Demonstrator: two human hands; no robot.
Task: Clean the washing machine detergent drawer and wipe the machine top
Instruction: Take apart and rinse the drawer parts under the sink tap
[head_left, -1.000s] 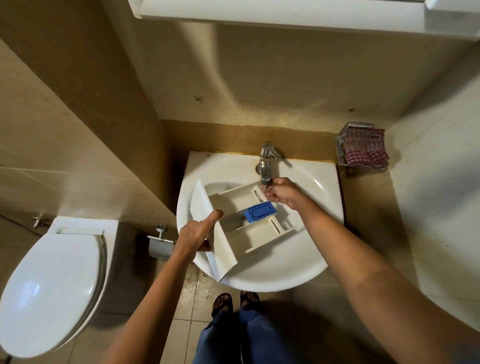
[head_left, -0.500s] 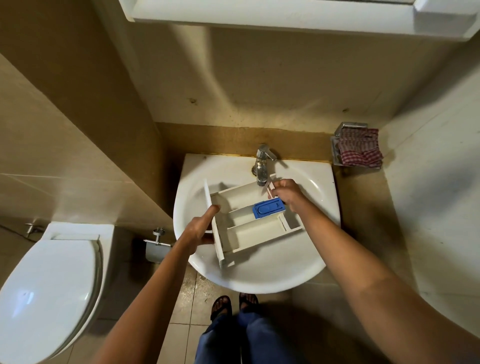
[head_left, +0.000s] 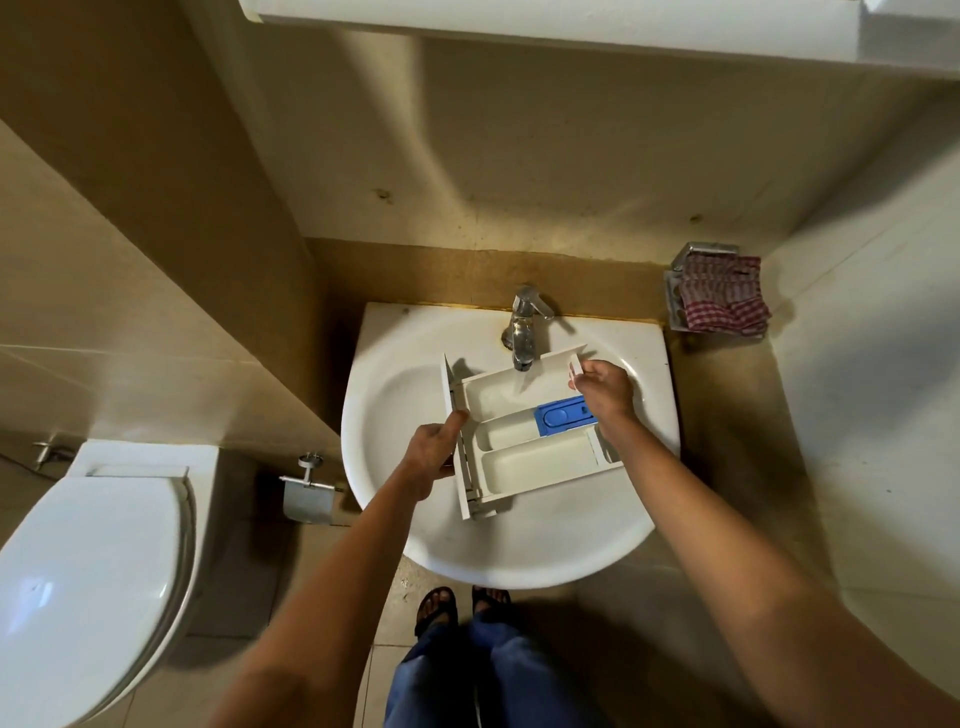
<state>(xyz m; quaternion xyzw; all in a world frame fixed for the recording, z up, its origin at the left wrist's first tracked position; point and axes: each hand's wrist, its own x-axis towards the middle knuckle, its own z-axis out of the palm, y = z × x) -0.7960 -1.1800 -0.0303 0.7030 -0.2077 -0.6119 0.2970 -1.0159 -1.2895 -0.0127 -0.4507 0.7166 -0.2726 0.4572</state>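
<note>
The left hand (head_left: 434, 449) clamps the front panel of the detergent drawer (head_left: 524, 447), thumb over its top edge and fingers curled behind. Right of them, the drawer sits over the sink (head_left: 395, 395), open side up under the tap (head_left: 523, 332), probably for rinsing. The right hand (head_left: 605, 387) pinches its rear corner, so 2 ends are steadied.

Home bathroom, white washbasin (head_left: 644, 540), chrome tap (head_left: 523, 332), toilet (head_left: 88, 582), tiled walls
</note>
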